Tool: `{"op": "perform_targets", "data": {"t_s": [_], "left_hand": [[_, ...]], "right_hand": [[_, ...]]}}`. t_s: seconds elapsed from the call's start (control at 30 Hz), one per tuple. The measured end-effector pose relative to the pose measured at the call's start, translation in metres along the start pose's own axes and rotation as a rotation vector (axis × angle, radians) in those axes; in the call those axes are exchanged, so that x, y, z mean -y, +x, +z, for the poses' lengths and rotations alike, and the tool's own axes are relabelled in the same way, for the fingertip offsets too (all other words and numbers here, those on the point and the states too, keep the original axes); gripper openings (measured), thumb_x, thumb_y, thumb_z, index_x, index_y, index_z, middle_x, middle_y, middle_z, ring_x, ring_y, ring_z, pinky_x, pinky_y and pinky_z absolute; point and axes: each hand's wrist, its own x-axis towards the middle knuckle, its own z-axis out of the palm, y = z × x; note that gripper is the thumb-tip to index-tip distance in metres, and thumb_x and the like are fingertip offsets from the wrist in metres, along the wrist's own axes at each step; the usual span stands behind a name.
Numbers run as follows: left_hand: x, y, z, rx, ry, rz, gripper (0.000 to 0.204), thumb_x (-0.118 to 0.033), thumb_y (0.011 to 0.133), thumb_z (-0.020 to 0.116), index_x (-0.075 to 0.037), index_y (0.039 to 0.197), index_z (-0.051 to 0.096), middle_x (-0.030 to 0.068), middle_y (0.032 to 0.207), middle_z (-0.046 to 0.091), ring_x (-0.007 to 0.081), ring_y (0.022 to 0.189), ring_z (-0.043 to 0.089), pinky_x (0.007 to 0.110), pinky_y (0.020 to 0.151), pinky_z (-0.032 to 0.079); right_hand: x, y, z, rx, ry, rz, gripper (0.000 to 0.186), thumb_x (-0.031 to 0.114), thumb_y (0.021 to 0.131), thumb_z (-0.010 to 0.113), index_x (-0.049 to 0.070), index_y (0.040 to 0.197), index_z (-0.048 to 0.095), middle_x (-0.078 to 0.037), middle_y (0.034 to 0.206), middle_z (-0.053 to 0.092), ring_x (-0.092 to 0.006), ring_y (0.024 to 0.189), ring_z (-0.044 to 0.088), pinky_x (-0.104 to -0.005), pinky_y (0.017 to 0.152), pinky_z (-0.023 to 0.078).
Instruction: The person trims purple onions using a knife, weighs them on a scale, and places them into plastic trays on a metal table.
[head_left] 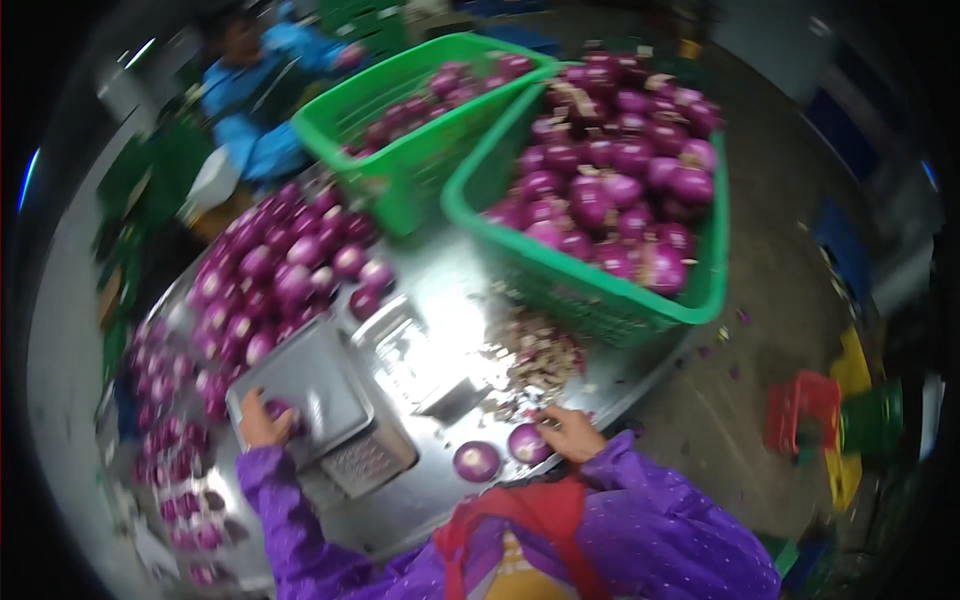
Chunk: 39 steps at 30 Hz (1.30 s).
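Observation:
My left hand (263, 424) is closed around a small red onion (281, 410) over the square metal pan (318, 383) of a weighing scale (370, 460). Near the table's front edge, the fingers of my right hand (573, 436) curl against the side of a peeled red onion (528, 444). Another red onion (477, 461) lies just left of that one. Beyond my right hand is a heap of dry skins and root trimmings (538, 355). A shiny metal tray (408, 350) sits beside the scale. Blur softens the fingers of both hands.
A large pile of red onions (270, 265) covers the table's left side. Two green crates, one heaped full (590, 280) and one partly filled (385, 180), stand at the far side. A person in blue (255, 100) is across the table. A red crate (800, 410) is on the floor at right.

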Motion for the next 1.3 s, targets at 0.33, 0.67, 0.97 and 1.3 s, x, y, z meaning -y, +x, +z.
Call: {"op": "perform_targets", "data": {"t_s": [0.33,0.67,0.97,1.3], "left_hand": [[-0.403,0.007,0.054,0.583,-0.615,1.057,0.054,-0.014,0.075,0.073,-0.001,0.120,0.045,0.0139,0.108,0.059,0.0225,0.104,0.056,0.036,0.089,0.045],[-0.649,-0.052,0.209,-0.129,0.126,1.851,0.061,-0.005,0.073,0.061,-0.024,0.128,0.044,0.0084,0.133,0.041,0.0258,0.129,0.035,0.043,0.094,0.038],[-0.587,-0.037,0.145,0.549,-0.657,1.297,0.074,-0.012,0.056,0.077,-0.010,0.122,0.044,0.0128,0.113,0.052,0.0267,0.104,0.055,0.037,0.088,0.047],[-0.345,-0.071,0.071,0.792,-1.325,0.484,0.080,-0.018,0.057,0.081,-0.004,0.125,0.040,0.0092,0.114,0.050,0.0196,0.104,0.051,0.032,0.091,0.044]], "right_hand": [[-0.020,-0.031,-0.006,-0.059,0.136,0.049,0.026,0.017,0.079,0.058,0.000,0.100,0.059,-0.023,0.088,0.062,-0.0361,0.083,0.061,-0.0409,0.073,0.047],[-0.046,-0.049,-0.034,-0.187,0.156,0.170,0.027,0.020,0.082,0.055,-0.001,0.098,0.060,-0.023,0.081,0.063,-0.0376,0.076,0.064,-0.0417,0.070,0.049],[-0.059,-0.060,-0.030,-0.237,0.179,0.142,0.025,0.022,0.084,0.056,0.001,0.097,0.060,-0.025,0.074,0.060,-0.0363,0.070,0.063,-0.0422,0.063,0.047],[0.000,-0.033,-0.062,-0.455,0.159,-0.095,0.019,0.015,0.082,0.059,0.002,0.095,0.061,-0.017,0.070,0.059,-0.0255,0.060,0.059,-0.0353,0.056,0.044]]}}
